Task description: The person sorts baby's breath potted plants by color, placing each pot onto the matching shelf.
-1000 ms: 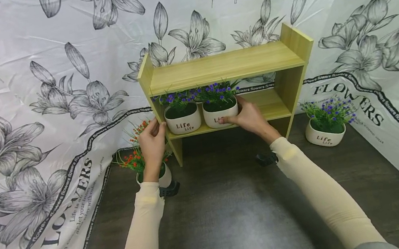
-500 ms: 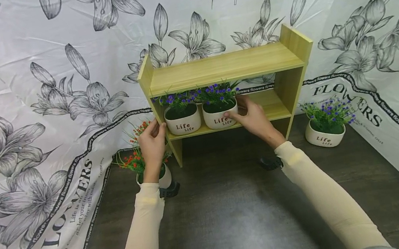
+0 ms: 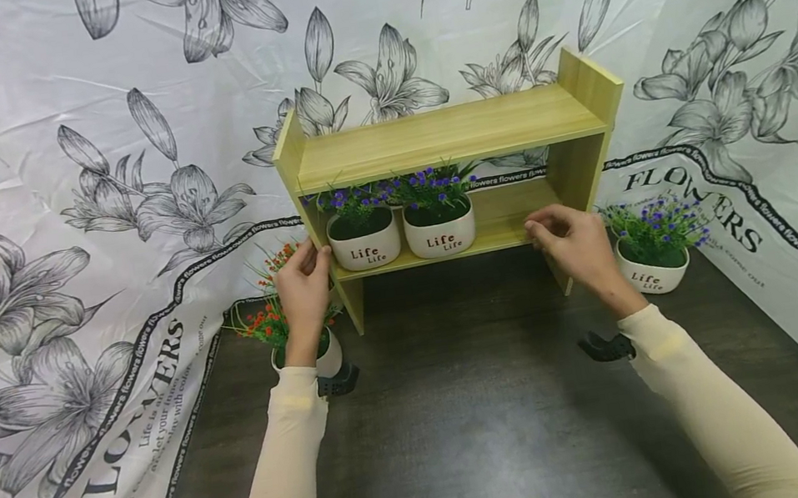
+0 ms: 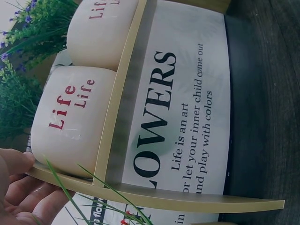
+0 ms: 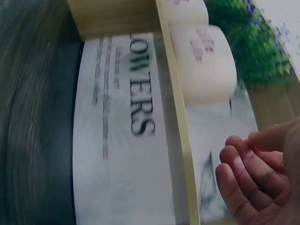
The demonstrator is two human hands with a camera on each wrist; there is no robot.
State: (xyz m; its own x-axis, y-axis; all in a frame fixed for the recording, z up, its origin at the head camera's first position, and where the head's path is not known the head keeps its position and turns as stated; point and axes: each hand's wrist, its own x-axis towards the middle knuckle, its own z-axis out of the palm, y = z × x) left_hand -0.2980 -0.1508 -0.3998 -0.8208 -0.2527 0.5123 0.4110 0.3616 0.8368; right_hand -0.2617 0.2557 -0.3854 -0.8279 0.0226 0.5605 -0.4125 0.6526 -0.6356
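A light wooden two-tier shelf (image 3: pixel 452 133) stands against the cloth backdrop. My left hand (image 3: pixel 304 291) pinches the front edge of its left side panel, the thumb inside and the fingers outside in the left wrist view. On the middle board, two white oval "Life" flowerpots with purple flowers sit side by side: the left flowerpot (image 3: pixel 365 247) by the panel, the other flowerpot (image 3: pixel 441 235) right beside it. My right hand (image 3: pixel 580 246) is in front of the shelf's right part, apart from the pots. Its fingers are loosely curled with nothing in them, as the right wrist view (image 5: pixel 262 173) confirms.
On the dark table (image 3: pixel 453 427), a flowerpot with purple flowers (image 3: pixel 653 270) stands right of the shelf. A plant with orange flowers (image 3: pixel 265 321) stands to the left, partly behind my left wrist. The printed cloth (image 3: pixel 80 72) hangs behind and at both sides.
My right hand has let go of the second flowerpot and moved right, away from it. That pot stays on the board. My left hand keeps its grip on the side panel.
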